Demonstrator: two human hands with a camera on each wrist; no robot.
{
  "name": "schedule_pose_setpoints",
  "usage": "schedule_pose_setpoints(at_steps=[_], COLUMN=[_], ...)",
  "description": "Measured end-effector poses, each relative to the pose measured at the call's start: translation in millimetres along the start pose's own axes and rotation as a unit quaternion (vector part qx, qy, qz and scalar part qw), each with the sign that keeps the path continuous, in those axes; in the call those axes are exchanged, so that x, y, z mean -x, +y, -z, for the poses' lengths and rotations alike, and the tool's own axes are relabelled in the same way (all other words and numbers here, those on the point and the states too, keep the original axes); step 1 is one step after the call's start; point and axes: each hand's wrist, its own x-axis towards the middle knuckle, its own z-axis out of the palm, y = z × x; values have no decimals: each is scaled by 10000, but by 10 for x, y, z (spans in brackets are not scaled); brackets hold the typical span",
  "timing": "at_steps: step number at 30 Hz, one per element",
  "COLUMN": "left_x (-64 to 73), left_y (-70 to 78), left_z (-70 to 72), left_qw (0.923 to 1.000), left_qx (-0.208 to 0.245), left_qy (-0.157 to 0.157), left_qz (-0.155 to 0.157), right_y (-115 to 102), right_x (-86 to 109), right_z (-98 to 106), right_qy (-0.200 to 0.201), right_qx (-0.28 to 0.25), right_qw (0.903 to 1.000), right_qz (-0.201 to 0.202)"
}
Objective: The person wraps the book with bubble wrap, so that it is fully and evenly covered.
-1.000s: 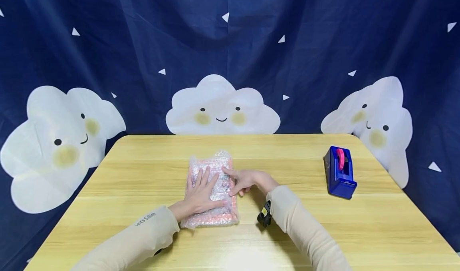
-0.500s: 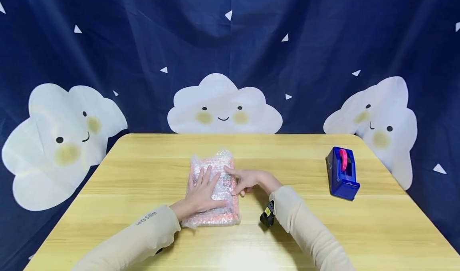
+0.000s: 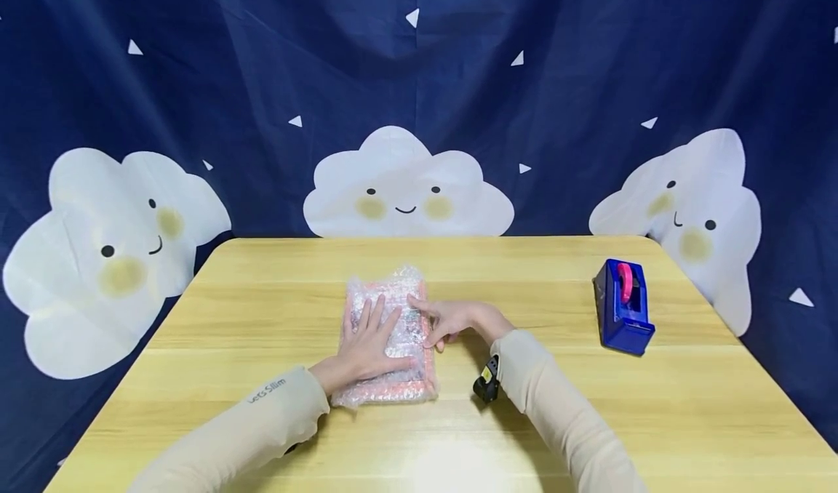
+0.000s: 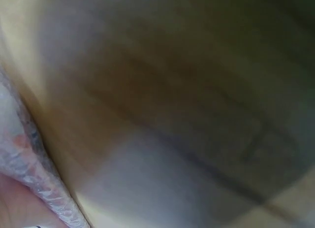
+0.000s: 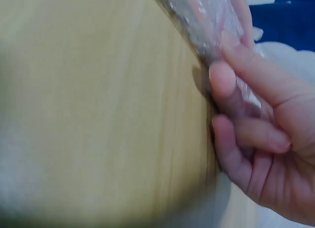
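A flat rectangular package (image 3: 393, 390) in bubble wrap lies on the table, with a pink-orange border showing through. Across its middle and left my left hand (image 3: 368, 349) is spread flat, fingers and thumb straight. My right hand (image 3: 460, 318) is at the package's right edge, index finger laid over the top and thumb lower at the border. In the right wrist view, the thumb and fingers of that hand (image 5: 266, 124) grip the wrapped edge, the other fingers curled beside it. The left wrist view is mostly dark and blurred, with some bubble wrap (image 4: 37, 164) at its left.
A blue tape dispenser (image 3: 623, 318) with a pink roll (image 3: 625, 282) stands at the right on the wood-grain table (image 3: 275, 311). Behind the table hangs a dark blue curtain (image 3: 563, 100) with white clouds. A black wrist camera (image 3: 486, 381) hangs by my right sleeve.
Both hands keep nearly the same places on the package. The whole head view has shifted slightly.
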Motion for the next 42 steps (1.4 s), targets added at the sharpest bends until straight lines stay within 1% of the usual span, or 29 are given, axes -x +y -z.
schedule_pose_setpoints(at_steps=[6,13,20,26,30,33,37,40,42], left_x=[21,-13,-13,-5,-9,-21,-34,-22,-5], left_y=[1,-38,-27,-26,-20,-20,-17,-13,-14], left_z=[-14,18,30,62,91,93,68,36,15], left_qw=[10000,9999,10000,10000,9999,9999,9998,9998,9998], left_qx=[23,-89,-30,-61,30,9,-155,-134,-71], left_qy=[-55,-28,-26,-60,-99,-116,-80,-117,-166], left_qz=[14,37,-42,23,28,51,34,1,24], right_y=[31,-48,-22,-74,-110,-112,-72,-31,-18], right_x=[-25,-36,-4,-13,-7,0,12,7,-4], right_z=[21,25,60,38,31,33,28,5,-20], right_qy=[-195,-69,-228,-76,43,119,197,148,163], right_qx=[38,59,-103,122,176,188,96,48,132], right_qw=[9998,9999,9997,9999,9998,9997,9996,9998,9997], right_qz=[32,91,14,-11,-115,-137,-163,-157,-122])
